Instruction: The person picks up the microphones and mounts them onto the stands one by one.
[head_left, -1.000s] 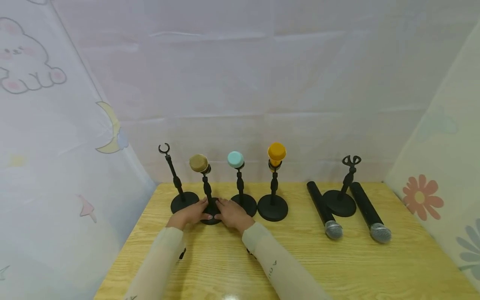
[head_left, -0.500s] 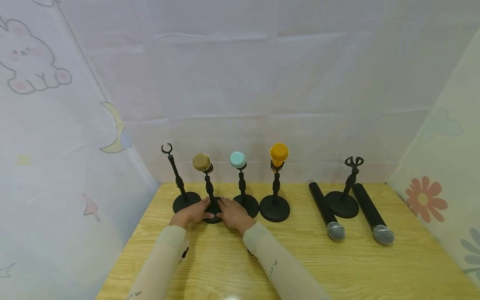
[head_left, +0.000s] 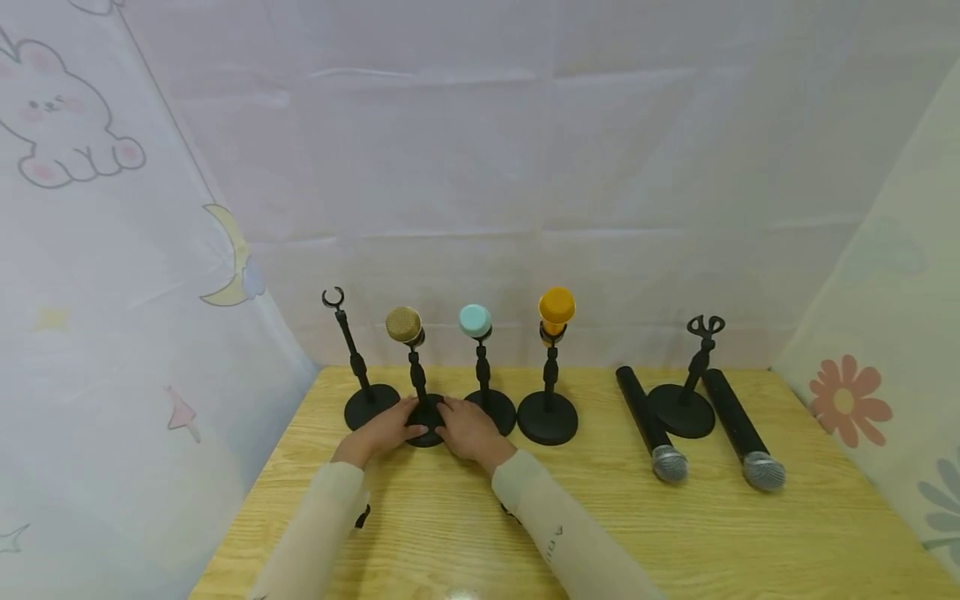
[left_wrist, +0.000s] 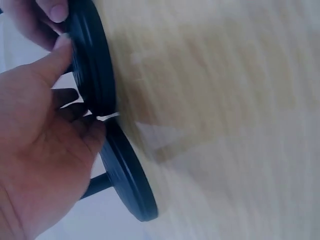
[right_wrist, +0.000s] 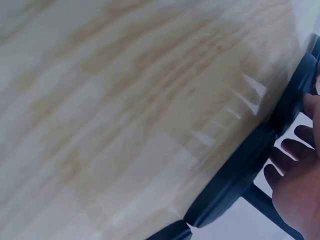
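In the head view, a gold-headed microphone (head_left: pixel 404 325) sits in a black microphone stand (head_left: pixel 417 372) with a round base. My left hand (head_left: pixel 381 433) holds the base's left side, its thumb on the near rim and its fingers reaching toward the back. From the right, my right hand (head_left: pixel 474 432) holds the same base with thumb and fingers spread along its rim. Close-up in the left wrist view, the left thumb (left_wrist: pixel 54 60) touches the base (left_wrist: pixel 95 60). The right wrist view shows the right fingers (right_wrist: pixel 292 150) slightly bent beside a neighbouring stand's base (right_wrist: pixel 232 175).
Left stands a bare stand (head_left: pixel 358 367). To the right are stands with a mint-topped microphone (head_left: pixel 476 321) and an orange microphone (head_left: pixel 557 308). Further right, two black microphones (head_left: pixel 651 425) (head_left: pixel 744 429) lie beside another bare stand (head_left: pixel 693 383) on the wooden table (head_left: pixel 600 517).
The head view has shifted slightly. Both hands stay at the base of the gold microphone's stand, and the stands show no clear movement on the table.
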